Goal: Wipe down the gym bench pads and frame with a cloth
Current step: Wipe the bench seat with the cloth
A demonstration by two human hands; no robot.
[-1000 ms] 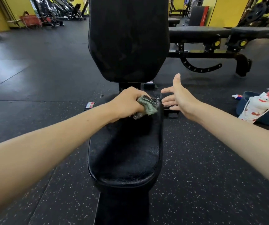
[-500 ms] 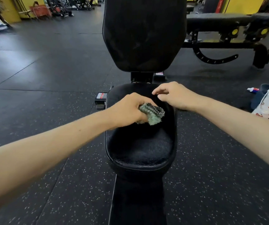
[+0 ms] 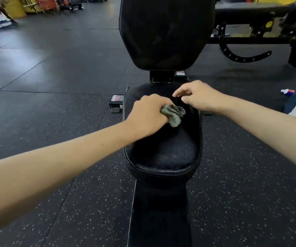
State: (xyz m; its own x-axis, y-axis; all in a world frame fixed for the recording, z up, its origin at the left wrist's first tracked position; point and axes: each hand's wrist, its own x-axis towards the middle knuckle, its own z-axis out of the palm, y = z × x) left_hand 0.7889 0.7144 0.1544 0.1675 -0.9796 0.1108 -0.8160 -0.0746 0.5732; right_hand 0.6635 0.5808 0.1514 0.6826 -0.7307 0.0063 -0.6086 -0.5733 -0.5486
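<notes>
A dark speckled rubber floor [image 3: 36, 68] was spread across the gym. Left of centre, a bunched green cloth [image 3: 173, 114] was gripped in the curled fingers of the left hand [image 3: 149, 113] and pressed on the rear half of the seat pad [image 3: 163, 155]. The right hand [image 3: 199, 97], seen a second earlier spread flat beyond the pad's right edge, had been brought in just beside the cloth, fingers loosely bent, nothing held. A re-grip or hand-over was judged likely. The back pad [image 3: 165, 32] and frame [image 3: 159, 211] probably remained to be wiped.
</notes>
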